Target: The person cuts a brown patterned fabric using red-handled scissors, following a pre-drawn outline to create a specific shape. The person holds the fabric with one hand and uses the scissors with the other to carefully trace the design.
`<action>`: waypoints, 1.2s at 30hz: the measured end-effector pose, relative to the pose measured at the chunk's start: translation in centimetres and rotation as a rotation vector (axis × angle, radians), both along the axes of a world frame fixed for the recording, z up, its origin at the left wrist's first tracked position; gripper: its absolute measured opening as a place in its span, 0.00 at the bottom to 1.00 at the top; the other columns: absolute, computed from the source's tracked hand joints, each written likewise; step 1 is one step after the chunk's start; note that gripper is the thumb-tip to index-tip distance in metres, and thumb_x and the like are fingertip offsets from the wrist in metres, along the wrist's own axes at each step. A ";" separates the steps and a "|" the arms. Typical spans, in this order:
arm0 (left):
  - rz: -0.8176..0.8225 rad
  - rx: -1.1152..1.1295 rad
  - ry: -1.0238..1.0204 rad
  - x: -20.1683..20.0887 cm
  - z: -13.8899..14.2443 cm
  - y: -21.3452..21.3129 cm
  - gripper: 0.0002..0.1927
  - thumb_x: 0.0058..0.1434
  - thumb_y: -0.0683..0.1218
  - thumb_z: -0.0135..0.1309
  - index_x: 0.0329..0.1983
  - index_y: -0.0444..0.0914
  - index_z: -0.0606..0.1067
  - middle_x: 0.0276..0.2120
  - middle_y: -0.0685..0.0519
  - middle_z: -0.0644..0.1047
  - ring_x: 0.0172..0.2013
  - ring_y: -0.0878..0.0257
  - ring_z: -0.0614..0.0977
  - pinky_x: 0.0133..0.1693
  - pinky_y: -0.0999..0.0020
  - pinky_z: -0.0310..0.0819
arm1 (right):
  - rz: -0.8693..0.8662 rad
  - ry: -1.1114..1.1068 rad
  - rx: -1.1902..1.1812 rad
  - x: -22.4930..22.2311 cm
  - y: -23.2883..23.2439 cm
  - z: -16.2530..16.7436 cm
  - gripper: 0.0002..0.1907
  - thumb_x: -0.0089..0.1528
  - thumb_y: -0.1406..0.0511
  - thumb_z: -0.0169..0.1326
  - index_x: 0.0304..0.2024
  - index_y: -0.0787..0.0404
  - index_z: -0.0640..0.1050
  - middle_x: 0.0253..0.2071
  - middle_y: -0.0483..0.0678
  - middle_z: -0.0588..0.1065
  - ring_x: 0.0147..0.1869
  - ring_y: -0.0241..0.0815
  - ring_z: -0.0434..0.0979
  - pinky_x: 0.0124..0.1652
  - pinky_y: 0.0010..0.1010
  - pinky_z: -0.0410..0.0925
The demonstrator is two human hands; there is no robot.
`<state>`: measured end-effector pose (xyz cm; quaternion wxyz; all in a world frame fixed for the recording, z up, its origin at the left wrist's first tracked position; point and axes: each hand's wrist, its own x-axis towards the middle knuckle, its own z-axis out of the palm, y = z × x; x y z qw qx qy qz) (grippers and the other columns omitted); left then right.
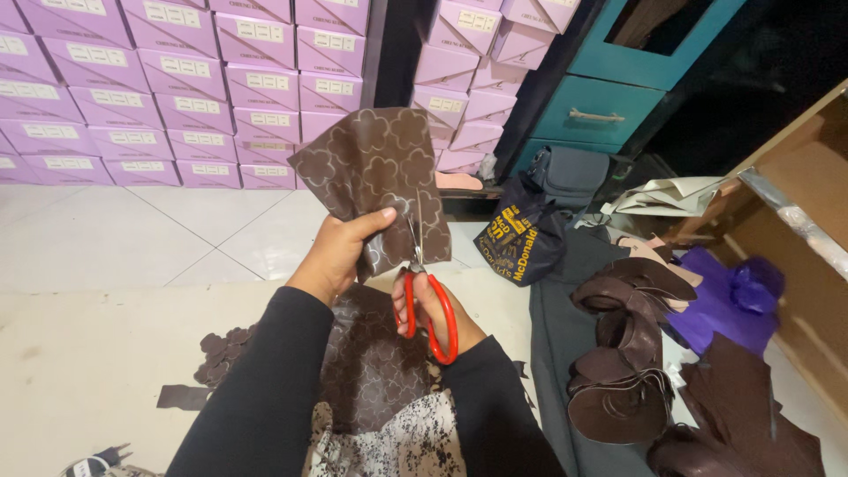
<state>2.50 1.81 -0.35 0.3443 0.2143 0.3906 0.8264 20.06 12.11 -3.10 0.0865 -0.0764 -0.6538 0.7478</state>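
Head view: left hand (340, 252) pinches brown patterned sheet (375, 177) at center frame; right hand (433, 309) grips red scissors (428, 309) just below, blades pointing up into it.

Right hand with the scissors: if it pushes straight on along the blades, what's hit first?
The brown patterned sheet held up by the left hand; the scissors in the right hand already point up into it, apparently touching.

Left hand (340, 252) held patterned brown leatherette sheet (375, 172) upright; right hand (433, 309) gripped red-handled scissors (422, 296), blades in sheet. Stacked cut brown pieces (623, 353) at 3 o'clock.
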 end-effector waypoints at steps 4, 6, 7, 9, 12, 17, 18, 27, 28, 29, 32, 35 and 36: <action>-0.009 0.012 -0.032 -0.5 -0.4 -0.1 0.19 0.58 0.43 0.61 0.52 0.30 0.76 0.42 0.48 0.82 0.42 0.59 0.84 0.46 0.63 0.79 | 0.047 0.025 0.028 0.2 -0.3 0.4 0.34 0.68 0.39 0.40 0.45 0.63 0.73 0.37 0.45 0.69 0.39 0.37 0.71 0.40 0.30 0.70; -0.006 0.009 -0.024 -0.5 -0.5 -0.1 0.19 0.58 0.43 0.61 0.52 0.30 0.76 0.42 0.48 0.82 0.42 0.60 0.83 0.46 0.64 0.79 | 0.054 0.035 0.016 0.2 -0.5 0.6 0.34 0.68 0.39 0.40 0.45 0.63 0.72 0.37 0.46 0.69 0.39 0.37 0.71 0.40 0.30 0.70; -0.008 0.011 -0.029 -0.5 -0.5 -0.1 0.19 0.58 0.43 0.61 0.52 0.30 0.76 0.42 0.48 0.82 0.42 0.59 0.83 0.46 0.64 0.79 | 0.048 0.030 0.013 0.2 -0.6 0.6 0.33 0.68 0.39 0.40 0.45 0.63 0.73 0.37 0.46 0.69 0.39 0.37 0.71 0.40 0.30 0.71; -0.012 0.013 -0.039 -0.6 -0.5 -0.2 0.19 0.59 0.43 0.61 0.52 0.30 0.76 0.42 0.48 0.82 0.42 0.59 0.84 0.46 0.64 0.79 | 0.036 0.019 0.004 0.2 -0.7 0.7 0.33 0.68 0.40 0.40 0.46 0.63 0.73 0.37 0.46 0.70 0.39 0.37 0.71 0.40 0.30 0.71; -0.009 0.020 -0.039 -0.6 -0.3 -0.2 0.19 0.58 0.42 0.61 0.53 0.32 0.76 0.43 0.49 0.82 0.43 0.59 0.84 0.47 0.63 0.79 | 0.044 -0.012 -0.013 0.3 -0.6 0.7 0.32 0.69 0.42 0.39 0.46 0.64 0.73 0.38 0.47 0.71 0.39 0.37 0.72 0.40 0.31 0.71; 0.006 0.018 -0.046 -0.9 -0.4 -0.5 0.20 0.58 0.42 0.61 0.54 0.32 0.76 0.45 0.48 0.81 0.44 0.59 0.83 0.47 0.62 0.79 | 0.110 -0.054 -0.004 0.2 -0.2 0.5 0.33 0.70 0.42 0.37 0.47 0.65 0.73 0.36 0.49 0.72 0.35 0.39 0.74 0.36 0.31 0.72; 0.008 0.014 -0.052 -0.9 -0.5 -0.5 0.20 0.58 0.42 0.61 0.54 0.31 0.76 0.45 0.48 0.81 0.44 0.58 0.83 0.48 0.62 0.79 | 0.114 -0.065 0.004 0.3 -0.1 0.4 0.33 0.70 0.42 0.37 0.47 0.66 0.73 0.36 0.49 0.73 0.34 0.39 0.75 0.36 0.31 0.72; -0.002 0.039 -0.051 -1.8 -1.4 -0.3 0.21 0.59 0.42 0.61 0.55 0.32 0.75 0.45 0.49 0.81 0.44 0.59 0.82 0.48 0.62 0.79 | 0.103 -0.113 0.021 0.9 -0.4 1.4 0.38 0.68 0.39 0.35 0.44 0.67 0.74 0.35 0.57 0.78 0.29 0.40 0.77 0.32 0.29 0.72; 0.001 0.041 -0.047 -1.9 -1.5 -0.3 0.21 0.59 0.42 0.61 0.55 0.32 0.75 0.45 0.49 0.81 0.45 0.59 0.83 0.49 0.62 0.78 | 0.097 -0.135 0.025 1.0 -0.5 1.6 0.38 0.68 0.39 0.35 0.43 0.67 0.74 0.35 0.57 0.78 0.28 0.40 0.77 0.31 0.29 0.72; 0.005 0.043 -0.044 -1.9 -1.5 -0.4 0.21 0.59 0.42 0.61 0.56 0.32 0.74 0.46 0.49 0.81 0.45 0.59 0.83 0.49 0.63 0.78 | 0.091 -0.157 0.029 1.2 -0.6 1.9 0.38 0.68 0.39 0.35 0.43 0.67 0.74 0.35 0.58 0.78 0.27 0.39 0.76 0.30 0.29 0.71; 0.009 0.049 -0.046 -2.0 -1.5 -0.5 0.22 0.59 0.42 0.60 0.57 0.32 0.74 0.47 0.48 0.80 0.46 0.60 0.82 0.50 0.63 0.77 | 0.109 -0.189 0.023 1.5 -0.5 2.5 0.37 0.68 0.39 0.35 0.42 0.67 0.74 0.35 0.59 0.79 0.26 0.39 0.76 0.29 0.28 0.71; 0.021 0.056 -0.053 -1.9 -1.5 -0.6 0.22 0.59 0.41 0.60 0.57 0.32 0.73 0.47 0.48 0.80 0.46 0.59 0.82 0.51 0.64 0.78 | 0.105 -0.207 0.024 1.7 -0.4 2.9 0.38 0.68 0.39 0.34 0.41 0.67 0.75 0.35 0.59 0.79 0.25 0.38 0.76 0.29 0.28 0.71; 0.027 0.059 -0.055 -1.9 -1.5 -0.6 0.22 0.59 0.41 0.60 0.57 0.32 0.73 0.47 0.48 0.80 0.46 0.59 0.82 0.51 0.64 0.78 | 0.097 -0.213 0.028 1.7 -0.3 2.9 0.38 0.68 0.39 0.34 0.41 0.67 0.75 0.35 0.59 0.79 0.25 0.38 0.76 0.29 0.27 0.71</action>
